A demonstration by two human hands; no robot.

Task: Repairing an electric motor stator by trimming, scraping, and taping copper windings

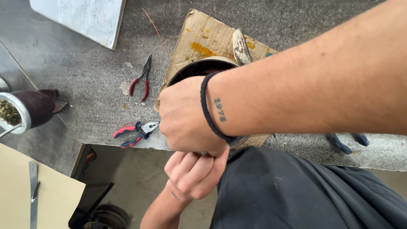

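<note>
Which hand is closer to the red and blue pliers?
The right hand. It sits just right of the red and blue pliers, nearly touching their tip. The left hand is lower, below the bench edge.

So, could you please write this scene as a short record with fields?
surface: grey workbench
right hand: closed, at the rim of a round metal part on cardboard
left hand: closed, just below the right hand; what it holds is hidden
tools: red needle-nose pliers; red and blue pliers
other: notebook; cup with dried herb; steel ruler
</note>
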